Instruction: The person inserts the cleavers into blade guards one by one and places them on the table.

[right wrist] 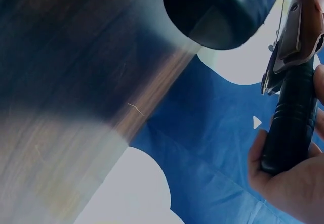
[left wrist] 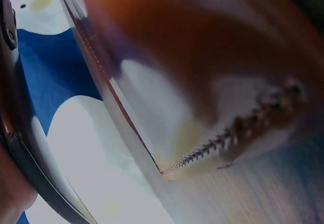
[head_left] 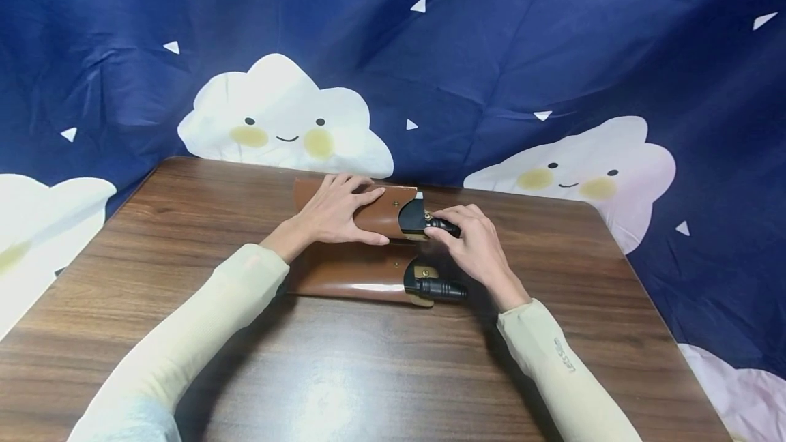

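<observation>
Two glossy brown leather-like cases lie side by side on the table, each with a ridged black handle out of its right end. My left hand (head_left: 336, 209) holds the far case (head_left: 383, 213) from above, fingers spread across it and thumb along its near side. At that case's right end, my right hand (head_left: 475, 237) grips the black handle (right wrist: 289, 118) with thumb and fingers. What sits inside the case is hidden. The near case (head_left: 350, 275) lies just below my left hand, untouched, its black handle (head_left: 442, 288) pointing right. Stitching on a brown case (left wrist: 202, 82) shows close up in the left wrist view.
The dark wood-grain table (head_left: 381, 367) reaches back to a blue cloth (head_left: 442, 53) printed with white clouds. The far table edge runs close behind the far case. Bright glare lies on the table's near part.
</observation>
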